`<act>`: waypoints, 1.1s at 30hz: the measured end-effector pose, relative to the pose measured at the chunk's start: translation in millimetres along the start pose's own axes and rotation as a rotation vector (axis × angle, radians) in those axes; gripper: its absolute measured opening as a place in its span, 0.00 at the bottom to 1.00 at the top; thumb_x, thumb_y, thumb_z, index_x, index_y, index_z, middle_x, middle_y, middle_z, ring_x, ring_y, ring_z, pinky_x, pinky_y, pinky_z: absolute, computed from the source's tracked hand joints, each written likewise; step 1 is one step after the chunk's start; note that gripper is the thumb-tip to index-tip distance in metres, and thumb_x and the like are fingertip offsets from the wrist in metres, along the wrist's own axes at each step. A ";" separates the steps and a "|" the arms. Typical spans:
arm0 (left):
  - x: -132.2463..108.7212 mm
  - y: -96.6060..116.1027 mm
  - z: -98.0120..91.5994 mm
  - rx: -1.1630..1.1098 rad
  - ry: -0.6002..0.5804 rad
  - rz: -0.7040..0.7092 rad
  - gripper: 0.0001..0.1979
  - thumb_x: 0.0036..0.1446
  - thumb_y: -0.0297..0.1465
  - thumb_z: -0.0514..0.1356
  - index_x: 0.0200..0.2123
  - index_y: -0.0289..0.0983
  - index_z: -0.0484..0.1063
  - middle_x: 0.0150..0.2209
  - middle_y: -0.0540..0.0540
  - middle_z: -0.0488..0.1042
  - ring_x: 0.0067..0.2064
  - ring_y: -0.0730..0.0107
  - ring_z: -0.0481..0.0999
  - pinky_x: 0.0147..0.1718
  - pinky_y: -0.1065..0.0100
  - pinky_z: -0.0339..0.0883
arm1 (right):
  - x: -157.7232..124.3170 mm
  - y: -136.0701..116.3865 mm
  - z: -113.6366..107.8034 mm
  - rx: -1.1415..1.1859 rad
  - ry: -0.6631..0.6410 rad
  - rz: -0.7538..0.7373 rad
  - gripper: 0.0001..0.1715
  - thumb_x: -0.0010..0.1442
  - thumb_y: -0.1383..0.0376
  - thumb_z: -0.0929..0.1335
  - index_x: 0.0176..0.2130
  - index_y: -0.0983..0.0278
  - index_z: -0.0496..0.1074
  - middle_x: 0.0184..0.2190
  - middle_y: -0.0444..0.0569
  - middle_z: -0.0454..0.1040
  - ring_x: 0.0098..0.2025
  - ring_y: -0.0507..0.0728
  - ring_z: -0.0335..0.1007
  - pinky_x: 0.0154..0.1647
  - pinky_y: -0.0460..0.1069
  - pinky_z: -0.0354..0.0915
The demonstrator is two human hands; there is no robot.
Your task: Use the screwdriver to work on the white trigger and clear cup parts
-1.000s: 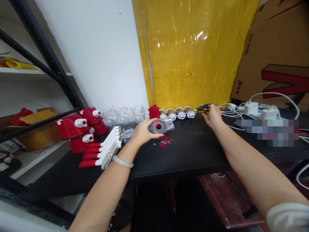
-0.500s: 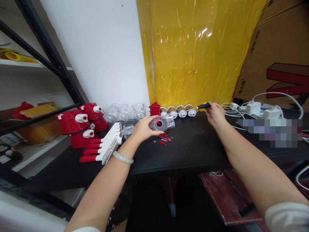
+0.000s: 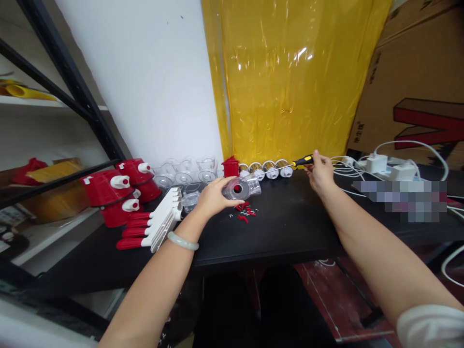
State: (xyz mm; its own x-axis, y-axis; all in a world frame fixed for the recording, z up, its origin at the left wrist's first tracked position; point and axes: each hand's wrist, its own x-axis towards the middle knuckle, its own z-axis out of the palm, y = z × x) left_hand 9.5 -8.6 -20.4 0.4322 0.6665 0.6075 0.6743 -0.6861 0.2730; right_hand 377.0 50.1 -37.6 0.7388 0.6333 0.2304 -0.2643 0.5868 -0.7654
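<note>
Left hand (image 3: 214, 195) clamped on 1 clear plastic part (image 3: 237, 189), right hand (image 3: 321, 173) pinches a screwdriver (image 3: 301, 161), its newly visible yellow patch suggesting a turn.

A screwdriver (image 3: 303, 160) right of centre, loose screws (image 3: 243, 212) mid-frame and matching red plastic housings (image 3: 105, 187) at left suggest a small assembly workshop.

One screwdriver (image 3: 300, 161); four gold-banded cylinders (image 3: 270, 169); four red tubs (image 3: 105, 188); four red-gripped white handles (image 3: 161, 220); one bracelet (image 3: 183, 242).
</note>
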 end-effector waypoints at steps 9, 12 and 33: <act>0.5 1.3 -0.9 -0.006 -0.002 -0.012 0.39 0.44 0.46 0.75 0.60 0.43 0.73 0.53 0.40 0.78 0.54 0.50 0.77 0.54 0.50 0.71 | -3.5 -7.1 0.6 0.078 -0.022 0.115 0.05 0.58 0.66 0.69 0.37 0.60 0.68 0.27 0.41 0.74 0.28 0.50 0.74 0.31 0.46 0.70; 0.1 0.9 -0.7 0.006 0.001 -0.005 0.40 0.44 0.46 0.75 0.60 0.44 0.72 0.53 0.40 0.78 0.53 0.50 0.78 0.53 0.50 0.71 | -6.1 -4.5 0.8 0.094 -0.054 0.132 0.07 0.65 0.58 0.65 0.38 0.59 0.66 0.29 0.43 0.76 0.32 0.53 0.77 0.31 0.47 0.71; 0.5 0.0 -0.9 0.006 0.010 -0.001 0.39 0.44 0.46 0.75 0.60 0.43 0.73 0.53 0.41 0.78 0.54 0.50 0.78 0.54 0.50 0.72 | -1.9 -7.0 -2.5 0.117 -0.050 0.157 0.07 0.61 0.64 0.71 0.38 0.58 0.67 0.28 0.37 0.72 0.27 0.48 0.70 0.28 0.43 0.64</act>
State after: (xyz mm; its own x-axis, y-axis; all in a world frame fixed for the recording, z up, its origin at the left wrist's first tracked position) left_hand 9.2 -8.5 -19.5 0.4257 0.6638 0.6149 0.6782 -0.6840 0.2688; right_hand 378.9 43.5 -34.2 0.6515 0.7445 0.1454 -0.4463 0.5312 -0.7202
